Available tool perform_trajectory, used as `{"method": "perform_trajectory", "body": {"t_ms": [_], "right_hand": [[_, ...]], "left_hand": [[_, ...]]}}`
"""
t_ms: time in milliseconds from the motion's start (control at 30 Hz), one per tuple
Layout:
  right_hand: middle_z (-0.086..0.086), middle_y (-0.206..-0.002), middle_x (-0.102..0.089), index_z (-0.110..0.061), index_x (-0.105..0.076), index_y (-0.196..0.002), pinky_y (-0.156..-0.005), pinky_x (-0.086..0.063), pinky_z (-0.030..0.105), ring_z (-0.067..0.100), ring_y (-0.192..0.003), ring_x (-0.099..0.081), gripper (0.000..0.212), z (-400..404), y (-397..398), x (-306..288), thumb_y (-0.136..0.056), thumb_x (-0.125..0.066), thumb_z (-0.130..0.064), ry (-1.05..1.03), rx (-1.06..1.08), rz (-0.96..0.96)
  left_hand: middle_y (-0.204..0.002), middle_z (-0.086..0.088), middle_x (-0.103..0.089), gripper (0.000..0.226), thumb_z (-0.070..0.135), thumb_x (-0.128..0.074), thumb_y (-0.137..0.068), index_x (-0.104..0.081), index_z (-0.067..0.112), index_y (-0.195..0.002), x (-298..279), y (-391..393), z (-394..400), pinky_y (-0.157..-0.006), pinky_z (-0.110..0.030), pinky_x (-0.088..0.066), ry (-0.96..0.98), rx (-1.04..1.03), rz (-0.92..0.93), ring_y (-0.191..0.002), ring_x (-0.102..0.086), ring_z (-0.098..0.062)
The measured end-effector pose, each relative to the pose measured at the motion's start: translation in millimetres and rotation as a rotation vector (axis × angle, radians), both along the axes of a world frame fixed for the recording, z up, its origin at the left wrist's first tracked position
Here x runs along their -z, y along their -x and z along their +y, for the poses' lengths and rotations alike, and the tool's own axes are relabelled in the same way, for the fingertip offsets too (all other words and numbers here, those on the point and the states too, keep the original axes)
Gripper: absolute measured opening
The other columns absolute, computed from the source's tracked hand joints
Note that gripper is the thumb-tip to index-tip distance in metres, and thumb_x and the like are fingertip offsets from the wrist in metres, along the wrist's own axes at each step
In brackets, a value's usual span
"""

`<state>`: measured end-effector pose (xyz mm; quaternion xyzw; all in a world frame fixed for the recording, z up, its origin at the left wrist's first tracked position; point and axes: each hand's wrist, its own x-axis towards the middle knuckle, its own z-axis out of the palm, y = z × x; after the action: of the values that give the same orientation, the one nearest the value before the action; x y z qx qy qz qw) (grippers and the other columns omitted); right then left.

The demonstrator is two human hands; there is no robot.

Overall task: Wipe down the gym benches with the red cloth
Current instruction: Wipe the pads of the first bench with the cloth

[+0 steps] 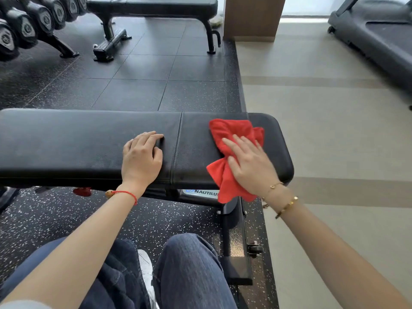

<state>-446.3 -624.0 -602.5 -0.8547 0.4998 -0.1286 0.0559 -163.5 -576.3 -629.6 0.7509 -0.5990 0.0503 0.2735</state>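
A black padded gym bench (66,141) runs across the view in front of me. The red cloth (234,132) lies bunched on the bench's right end, with one corner hanging over the near edge. My right hand (249,163) presses flat on the cloth, fingers straight and spread. My left hand (141,157) rests on the bench pad near the seam, fingers slightly bent, holding nothing. A second black bench (156,5) stands farther back across the rubber floor.
A rack of dumbbells (26,25) fills the far left. A wooden pillar (252,16) stands behind the far bench and a treadmill (379,34) sits at the upper right on the beige floor. My knees in jeans are below the bench.
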Motion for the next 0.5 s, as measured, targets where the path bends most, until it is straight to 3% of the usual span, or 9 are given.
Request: {"method": "perform_trajectory", "body": {"t_ms": [133,267,367,500], "right_hand": [[0.006,-0.159,-0.028,-0.030,-0.031,-0.150,-0.122,-0.008,0.041,0.024,-0.147,-0.023,0.052,-42,24,-2,-0.098,-0.038,-0.029,-0.053,0.190,-0.020],[0.008,-0.159,-0.026,-0.024,-0.031,-0.150,-0.122,-0.006,0.044,0.024,-0.147,-0.022,0.050,-96,-8,-10,-0.100,-0.033,-0.028,-0.084,0.256,-0.011],[0.009,-0.159,-0.027,-0.020,-0.032,-0.150,-0.120,-0.011,0.045,0.022,-0.145,-0.026,0.050,-100,-50,-14,-0.100,-0.032,-0.028,-0.026,0.154,0.064],[0.007,-0.159,-0.026,-0.022,-0.029,-0.151,-0.120,-0.010,0.042,0.022,-0.145,-0.027,0.051,-49,-90,-5,-0.100,-0.032,-0.031,0.030,-0.103,0.089]], "left_hand": [[-0.138,0.002,-0.057,0.037,0.017,-0.047,-0.093,-0.059,0.023,-0.128,-1,2,0,-0.115,-0.040,-0.026,-0.009,-0.008,-0.006,-0.133,-0.046,-0.018],[-0.135,0.003,-0.058,0.036,0.017,-0.047,-0.092,-0.060,0.023,-0.125,-2,3,-1,-0.113,-0.040,-0.027,-0.005,-0.016,-0.019,-0.131,-0.047,-0.017],[-0.134,0.003,-0.059,0.036,0.017,-0.047,-0.091,-0.061,0.024,-0.124,-3,4,-1,-0.113,-0.040,-0.028,0.002,-0.024,-0.010,-0.130,-0.048,-0.017],[-0.136,0.003,-0.059,0.037,0.016,-0.049,-0.091,-0.061,0.023,-0.124,-3,5,0,-0.113,-0.038,-0.027,-0.003,-0.030,-0.005,-0.131,-0.047,-0.017]]}}
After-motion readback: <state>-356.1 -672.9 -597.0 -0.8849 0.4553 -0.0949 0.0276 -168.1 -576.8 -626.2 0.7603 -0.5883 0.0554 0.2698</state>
